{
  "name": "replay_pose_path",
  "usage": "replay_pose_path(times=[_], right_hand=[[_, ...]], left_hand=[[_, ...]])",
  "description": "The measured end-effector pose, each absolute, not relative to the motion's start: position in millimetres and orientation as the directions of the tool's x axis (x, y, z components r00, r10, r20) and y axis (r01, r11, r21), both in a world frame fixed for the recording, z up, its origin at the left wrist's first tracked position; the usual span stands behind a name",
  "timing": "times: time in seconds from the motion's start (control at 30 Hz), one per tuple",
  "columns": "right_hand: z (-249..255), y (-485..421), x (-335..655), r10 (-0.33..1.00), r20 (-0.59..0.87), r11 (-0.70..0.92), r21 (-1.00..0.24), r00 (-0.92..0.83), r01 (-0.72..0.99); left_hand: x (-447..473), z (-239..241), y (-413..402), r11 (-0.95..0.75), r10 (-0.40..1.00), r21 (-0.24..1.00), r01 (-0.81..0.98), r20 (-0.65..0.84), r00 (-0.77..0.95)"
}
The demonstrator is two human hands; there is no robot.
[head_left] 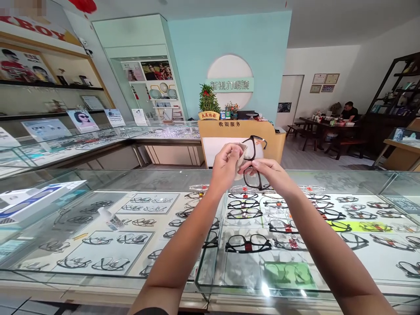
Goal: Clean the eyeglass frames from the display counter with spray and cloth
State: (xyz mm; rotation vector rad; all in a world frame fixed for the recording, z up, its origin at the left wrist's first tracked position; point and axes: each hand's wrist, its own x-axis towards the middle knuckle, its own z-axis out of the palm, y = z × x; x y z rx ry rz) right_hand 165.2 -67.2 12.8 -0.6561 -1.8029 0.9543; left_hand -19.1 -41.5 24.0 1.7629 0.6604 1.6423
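Observation:
Black-framed eyeglasses (253, 151) are held up above the display counter, turned so that one lens is over the other. My right hand (272, 173) pinches them near the middle of the frame. In my left hand (225, 166), the fingers are closed on a pale cleaning cloth (241, 161), which lies against the upper lens. Part of the cloth is hidden by my fingers. Below both hands, several rows of eyeglasses, among them a black pair with a red tag (248, 243), lie in the glass display case (210, 280).
A small white bottle (110, 218) lies tilted at the left of the case. Farther left is a white box (39, 199). Beyond the case stand a wooden cashier counter (239, 127) and another glass counter (164, 131). A person (349, 112) sits at a dark table at the back right.

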Motion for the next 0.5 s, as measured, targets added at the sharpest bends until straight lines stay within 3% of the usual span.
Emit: replay_pose_path(times=[0.13, 0.27, 0.5], right_hand=[[13, -69, 167, 0.735, 0.501, 0.578, -0.815, -0.457, 0.037], [13, -68, 173, 0.686, 0.512, 0.618, -0.785, -0.517, 0.042], [15, -68, 183, 0.667, 0.505, 0.639, -0.766, -0.548, 0.071]], left_hand=[[-14, 19, -36, -0.574, 0.801, 0.787, -0.227, 0.597, 0.043], [-11, 16, -30, -0.371, 0.872, 0.819, -0.437, 0.469, 0.139], [-14, 14, -32, -0.283, 0.803, 0.893, -0.350, 0.420, 0.422]])
